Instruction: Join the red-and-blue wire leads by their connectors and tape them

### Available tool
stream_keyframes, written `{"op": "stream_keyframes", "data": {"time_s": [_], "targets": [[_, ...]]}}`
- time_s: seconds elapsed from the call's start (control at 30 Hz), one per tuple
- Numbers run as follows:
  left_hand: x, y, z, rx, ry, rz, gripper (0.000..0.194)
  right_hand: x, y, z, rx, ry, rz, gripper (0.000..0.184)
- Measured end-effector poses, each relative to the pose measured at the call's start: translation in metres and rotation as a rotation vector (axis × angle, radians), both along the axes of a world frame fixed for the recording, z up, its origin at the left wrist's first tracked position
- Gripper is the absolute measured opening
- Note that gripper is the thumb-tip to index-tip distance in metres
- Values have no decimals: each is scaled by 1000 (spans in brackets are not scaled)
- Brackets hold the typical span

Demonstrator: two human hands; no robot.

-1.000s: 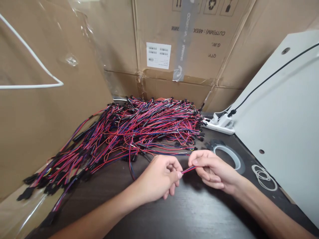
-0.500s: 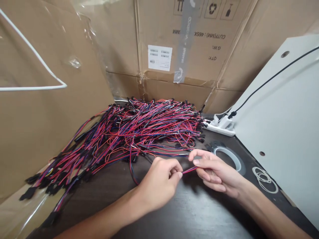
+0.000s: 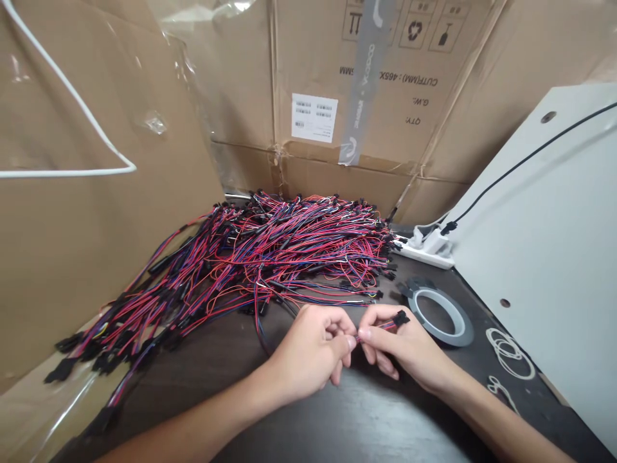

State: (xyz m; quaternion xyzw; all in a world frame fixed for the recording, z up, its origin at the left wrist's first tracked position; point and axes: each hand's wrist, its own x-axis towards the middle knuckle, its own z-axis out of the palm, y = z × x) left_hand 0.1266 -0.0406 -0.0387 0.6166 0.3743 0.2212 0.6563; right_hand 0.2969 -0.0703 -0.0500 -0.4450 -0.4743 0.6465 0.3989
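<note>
Head view: black-tipped wires point(image 3: 387, 325) in fingers point(image 3: 372, 335)

The left hand point(image 3: 313, 352) and right hand point(image 3: 405, 350) are bare, slim-fingered, with both forearms point(image 3: 212, 406) uncovered too.

1. This looks like a small workshop corner where wiring is handled; whether it belongs to a factory or a storeroom cannot be told.
2. A great heap of wires point(image 3: 308, 241), mostly red and blue, spreads across the middle of the dark tabletop point(image 3: 308, 437), with many black plugs point(image 3: 60, 372) toward eight o'clock.
3. At twelve o'clock stands a large cardboard box point(image 3: 308, 170), taped, with a barcode label point(image 3: 314, 118) and upside-down shipping print; more cardboard point(image 3: 72, 244) in clear plastic rises at nine.
4. At three o'clock, a power strip point(image 3: 429, 256) lies beside a white panel point(image 3: 554, 225).
5. At four o'clock lie a roll of tape point(image 3: 461, 321) and pale loops point(image 3: 504, 347).
</note>
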Motion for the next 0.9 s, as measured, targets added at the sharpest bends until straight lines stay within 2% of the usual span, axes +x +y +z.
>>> {"op": "stream_keyframes", "data": {"time_s": [0.07,0.2,0.47,0.6,0.77,0.9], "targets": [[0,0,-1,17,0,1,10,-1,1,0,34,-97,-42,28],[0,0,-1,61,-28,21,10,-1,2,0,27,-155,-88,32],[1,-1,-2,-21,-87,15,10,-1,1,-2,-33,-23,-116,33],[0,1,-4,-18,-59,-3,9,-2,1,-1,-46,-26,-115,35],[-2,3,0,-18,8,-12,9,0,3,-3,27,-49,-84,38],[-2,4,3,-16,46,-4,10,0,3,-4,60,-92,-127,34]]}}
